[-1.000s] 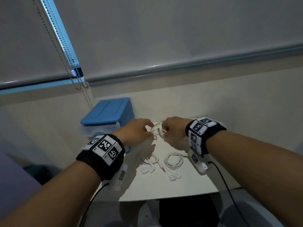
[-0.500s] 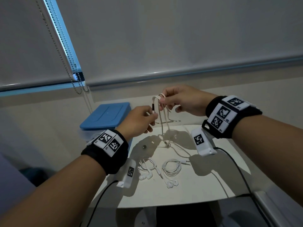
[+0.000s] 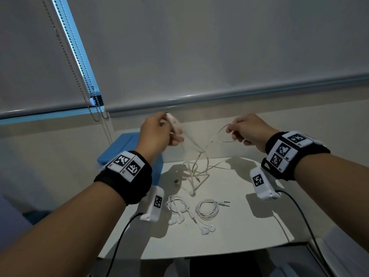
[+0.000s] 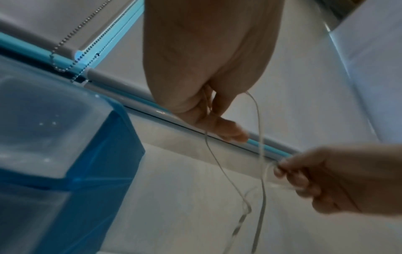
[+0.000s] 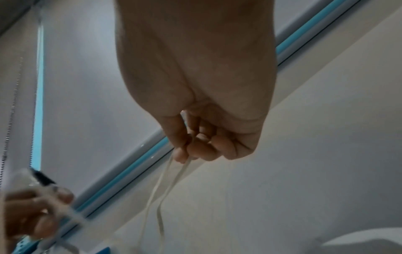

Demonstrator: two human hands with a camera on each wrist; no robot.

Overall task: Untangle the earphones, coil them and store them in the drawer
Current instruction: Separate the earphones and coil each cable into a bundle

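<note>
Both hands raised apart over counter [image 3: 249, 226]: left grip [image 3: 157, 134] and right grip [image 3: 247, 130] each pinching tangled earphone cable [image 3: 199, 156].

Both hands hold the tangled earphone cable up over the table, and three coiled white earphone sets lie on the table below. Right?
Not quite: two coiled white earphone sets lie on the table, not three, as the head view shows. The rest holds: the left hand and right hand hold the tangled earphone cable up over it.
</note>
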